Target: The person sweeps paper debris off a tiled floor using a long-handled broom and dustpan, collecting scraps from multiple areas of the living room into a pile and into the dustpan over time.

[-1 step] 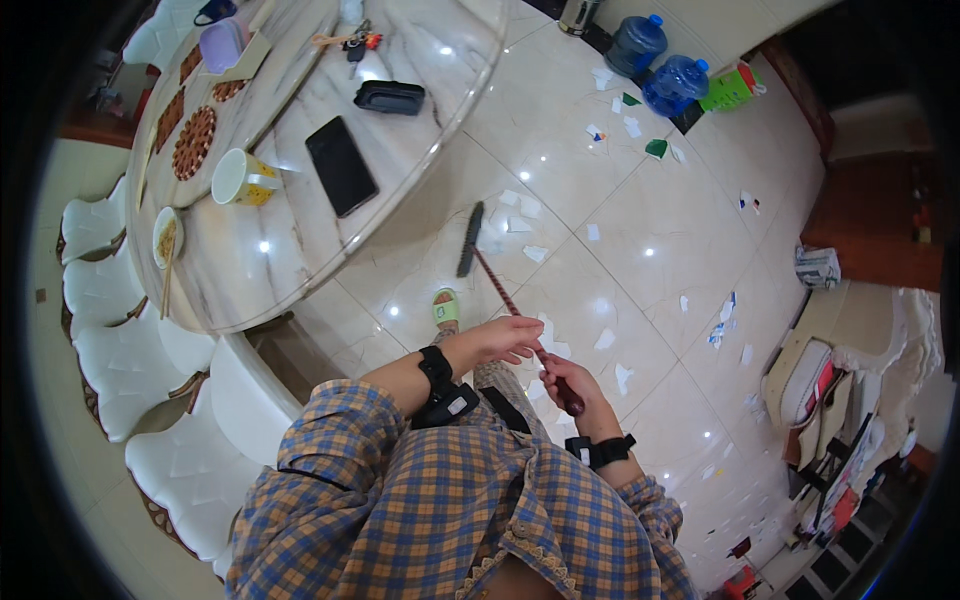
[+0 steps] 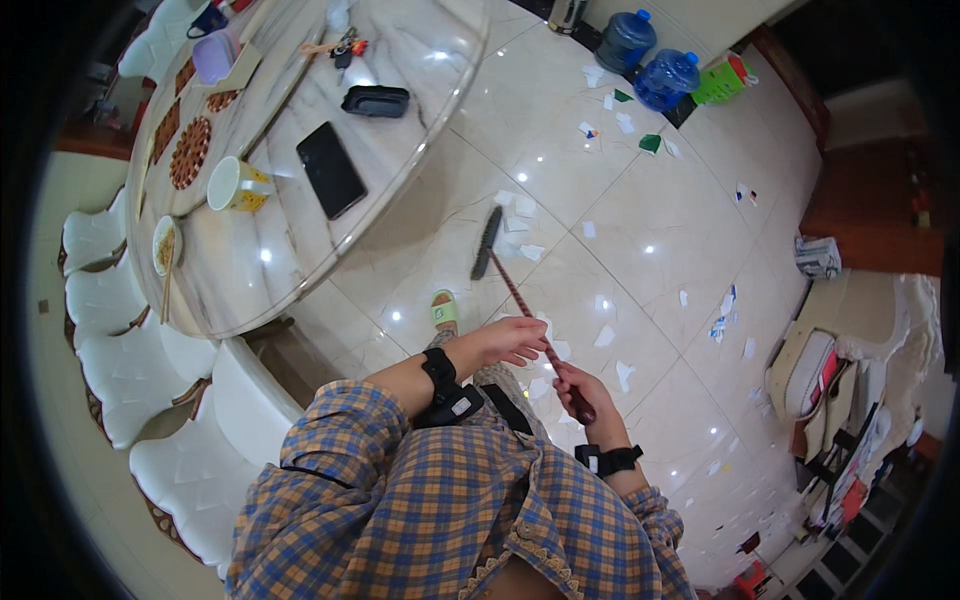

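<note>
A broom with a dark, narrow bristle head (image 2: 487, 243) and a reddish-brown handle (image 2: 517, 297) slants across the tiled floor in front of me. My right hand (image 2: 582, 388) is wrapped round the thick grip end of the handle. Higher up the shaft, my left hand (image 2: 512, 341) loosely closes on it, the thumb on one side and the fingers partly extended. The bristles are down at the floor, just left of a cluster of white paper scraps (image 2: 518, 223). More torn scraps (image 2: 605, 336) lie right of the handle.
A round marble table (image 2: 270, 290) with a phone (image 2: 332, 170), mug (image 2: 238, 185) and bowl (image 2: 166, 246) stands left, beside white chairs (image 2: 190, 470). Blue water jugs (image 2: 666, 82) and a green box (image 2: 725, 80) stand far right. Scraps are scattered rightward; my green slipper (image 2: 443, 308) is near the broom.
The broom head has shifted right, closer to the paper cluster, and the grip end with my right hand has moved slightly right too. My left hand stays almost in place on the shaft.
</note>
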`<state>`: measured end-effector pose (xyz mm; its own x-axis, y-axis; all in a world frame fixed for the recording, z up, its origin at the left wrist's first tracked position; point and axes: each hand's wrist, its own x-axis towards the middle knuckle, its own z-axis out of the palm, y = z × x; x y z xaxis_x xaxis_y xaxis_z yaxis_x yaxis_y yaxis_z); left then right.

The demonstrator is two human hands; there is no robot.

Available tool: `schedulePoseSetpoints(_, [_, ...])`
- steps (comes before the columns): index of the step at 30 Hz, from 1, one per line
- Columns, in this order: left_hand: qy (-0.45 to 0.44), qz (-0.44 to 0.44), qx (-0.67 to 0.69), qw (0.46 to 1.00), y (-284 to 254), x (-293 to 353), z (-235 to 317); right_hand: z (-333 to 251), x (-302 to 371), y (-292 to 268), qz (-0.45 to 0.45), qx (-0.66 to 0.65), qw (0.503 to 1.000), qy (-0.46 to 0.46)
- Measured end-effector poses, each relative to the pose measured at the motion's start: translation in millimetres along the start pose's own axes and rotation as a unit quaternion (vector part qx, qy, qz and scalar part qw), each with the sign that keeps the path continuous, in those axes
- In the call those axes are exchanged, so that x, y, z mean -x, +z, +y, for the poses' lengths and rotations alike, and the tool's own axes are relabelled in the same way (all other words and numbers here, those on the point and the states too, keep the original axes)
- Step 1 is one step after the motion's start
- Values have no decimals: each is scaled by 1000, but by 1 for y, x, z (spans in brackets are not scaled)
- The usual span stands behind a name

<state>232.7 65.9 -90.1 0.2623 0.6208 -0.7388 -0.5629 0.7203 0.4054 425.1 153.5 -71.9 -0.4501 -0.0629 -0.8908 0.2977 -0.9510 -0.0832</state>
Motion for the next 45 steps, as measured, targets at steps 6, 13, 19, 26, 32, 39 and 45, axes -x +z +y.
schedulePoseSetpoints(6, [-15,-5,-14,1000,40,-27,3,29,62,-106,57,-146,986,-52])
schedulePoseSetpoints(13, [-35,-23,-86,995,74,-40,17,66,91,-130,170,-144,966,-133])
schedulePoseSetpoints(19, [-51,-74,-176,980,100,-57,24,47,83,-106,165,-114,965,-169])
schedulePoseSetpoints(26, [-46,-143,-211,966,86,-56,48,-16,43,-36,64,-55,990,-109])
schedulePoseSetpoints(32, [-13,-42,-148,988,19,-56,89,-58,-49,15,-83,-52,993,-66])
schedulePoseSetpoints(39, [-28,-23,-127,991,-17,-53,110,-77,-48,42,-10,-121,991,-61])
schedulePoseSetpoints(45, [-68,-62,-171,981,-6,-64,121,-39,3,-24,51,-284,953,-91])
